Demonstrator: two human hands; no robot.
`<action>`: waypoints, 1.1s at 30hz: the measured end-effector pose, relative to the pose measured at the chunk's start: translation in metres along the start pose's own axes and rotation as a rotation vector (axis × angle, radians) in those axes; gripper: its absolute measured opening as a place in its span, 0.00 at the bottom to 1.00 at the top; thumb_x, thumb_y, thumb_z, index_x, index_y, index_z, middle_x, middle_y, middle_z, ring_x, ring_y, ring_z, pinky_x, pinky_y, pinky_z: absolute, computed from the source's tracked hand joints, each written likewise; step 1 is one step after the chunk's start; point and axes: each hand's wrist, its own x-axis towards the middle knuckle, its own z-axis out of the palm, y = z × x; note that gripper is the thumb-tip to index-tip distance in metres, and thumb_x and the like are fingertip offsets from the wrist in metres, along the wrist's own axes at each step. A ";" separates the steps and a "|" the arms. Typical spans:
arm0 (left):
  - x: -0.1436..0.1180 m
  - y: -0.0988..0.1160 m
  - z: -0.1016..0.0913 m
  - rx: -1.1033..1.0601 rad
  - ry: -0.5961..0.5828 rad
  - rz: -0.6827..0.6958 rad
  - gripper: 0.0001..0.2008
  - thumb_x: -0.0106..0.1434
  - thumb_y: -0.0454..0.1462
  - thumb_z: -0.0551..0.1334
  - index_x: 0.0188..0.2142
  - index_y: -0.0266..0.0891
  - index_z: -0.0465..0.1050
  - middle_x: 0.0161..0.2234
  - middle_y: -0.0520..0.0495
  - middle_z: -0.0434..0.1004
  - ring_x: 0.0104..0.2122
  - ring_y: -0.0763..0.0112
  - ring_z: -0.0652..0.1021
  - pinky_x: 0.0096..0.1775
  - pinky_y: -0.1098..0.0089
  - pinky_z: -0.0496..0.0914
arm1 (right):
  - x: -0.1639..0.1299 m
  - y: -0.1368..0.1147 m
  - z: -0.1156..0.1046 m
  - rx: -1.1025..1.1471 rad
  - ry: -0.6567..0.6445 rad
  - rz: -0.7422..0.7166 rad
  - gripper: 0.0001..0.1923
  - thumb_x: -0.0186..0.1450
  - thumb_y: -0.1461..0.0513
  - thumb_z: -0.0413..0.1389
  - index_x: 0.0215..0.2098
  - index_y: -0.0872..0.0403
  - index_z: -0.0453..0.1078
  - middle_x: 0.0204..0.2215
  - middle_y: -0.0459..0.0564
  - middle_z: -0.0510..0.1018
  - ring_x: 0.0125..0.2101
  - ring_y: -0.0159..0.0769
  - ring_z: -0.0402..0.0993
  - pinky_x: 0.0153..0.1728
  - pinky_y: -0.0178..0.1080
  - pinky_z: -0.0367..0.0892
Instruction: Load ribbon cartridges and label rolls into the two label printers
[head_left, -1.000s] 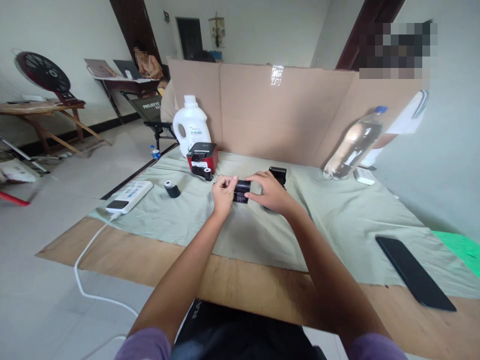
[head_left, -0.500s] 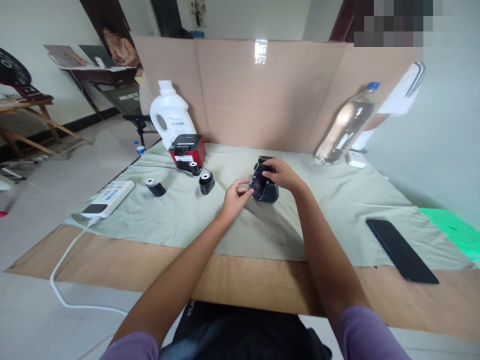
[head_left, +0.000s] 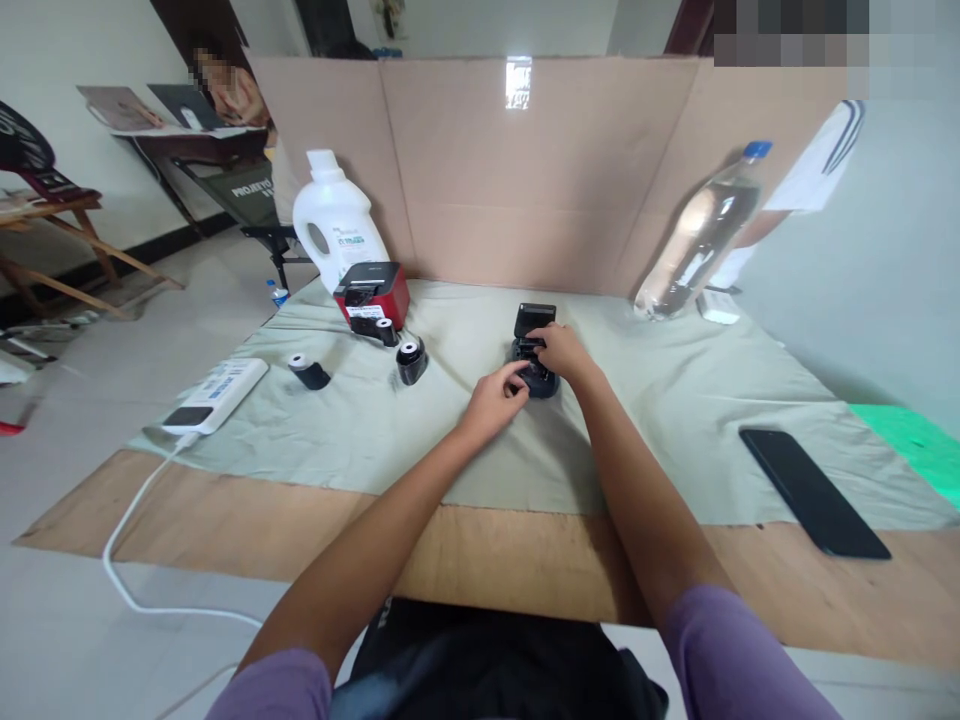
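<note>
Black gadget point(head_left: 546, 388) with its lid flipped up sits right at the fingertips, on the pale green cloth point(head_left: 375, 440). Right hand point(head_left: 564, 352) is half curled, fingers over the open top; can't tell if it's gripping anything. Left hand point(head_left: 491, 405) is loosely bent at the near left edge, and whether it's pinching something is too small to make out. Going left: a dark roll point(head_left: 412, 364), a red-and-black box point(head_left: 388, 300), then a white jug point(head_left: 341, 235) behind it. Off right there's a phone point(head_left: 814, 492), plus a tilted clear bottle point(head_left: 701, 240) near the cardboard point(head_left: 555, 180).
</note>
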 end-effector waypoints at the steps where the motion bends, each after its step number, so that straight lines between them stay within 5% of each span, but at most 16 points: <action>1: -0.001 0.003 -0.001 0.112 0.007 0.008 0.23 0.61 0.35 0.63 0.57 0.43 0.74 0.33 0.50 0.80 0.27 0.72 0.75 0.35 0.71 0.70 | -0.001 0.000 0.002 0.023 0.026 0.018 0.17 0.59 0.70 0.59 0.44 0.51 0.81 0.41 0.57 0.78 0.47 0.50 0.69 0.56 0.54 0.62; 7: -0.009 0.014 -0.007 0.533 -0.054 0.003 0.26 0.65 0.39 0.60 0.63 0.52 0.69 0.31 0.49 0.80 0.32 0.61 0.79 0.36 0.67 0.70 | -0.006 -0.008 -0.003 0.006 0.061 0.245 0.14 0.54 0.68 0.63 0.40 0.53 0.82 0.45 0.63 0.71 0.52 0.59 0.62 0.53 0.59 0.62; 14: -0.012 0.019 -0.008 0.668 -0.077 0.058 0.23 0.67 0.39 0.59 0.62 0.52 0.70 0.44 0.47 0.83 0.39 0.60 0.81 0.41 0.66 0.71 | 0.000 -0.002 -0.006 0.254 0.330 0.207 0.30 0.62 0.63 0.55 0.63 0.58 0.62 0.55 0.63 0.71 0.50 0.51 0.68 0.54 0.54 0.63; 21: -0.015 0.018 -0.007 0.709 -0.087 0.088 0.21 0.69 0.39 0.57 0.60 0.51 0.71 0.49 0.46 0.81 0.44 0.59 0.81 0.43 0.65 0.72 | 0.000 0.005 -0.019 0.351 0.281 0.181 0.20 0.62 0.58 0.55 0.51 0.56 0.74 0.49 0.59 0.78 0.45 0.45 0.74 0.49 0.49 0.69; 28: -0.016 0.017 -0.006 0.741 -0.104 0.092 0.21 0.70 0.40 0.57 0.62 0.52 0.70 0.49 0.46 0.81 0.43 0.60 0.81 0.42 0.66 0.71 | 0.000 0.004 -0.024 0.533 0.284 0.179 0.14 0.59 0.59 0.57 0.44 0.54 0.72 0.44 0.55 0.80 0.42 0.41 0.76 0.46 0.45 0.70; 33: -0.017 0.019 -0.005 0.747 -0.124 0.086 0.21 0.70 0.40 0.56 0.62 0.52 0.70 0.48 0.46 0.81 0.42 0.60 0.81 0.42 0.66 0.71 | -0.004 0.005 -0.032 0.475 0.015 0.183 0.14 0.56 0.64 0.60 0.41 0.55 0.74 0.35 0.51 0.79 0.33 0.36 0.74 0.41 0.42 0.70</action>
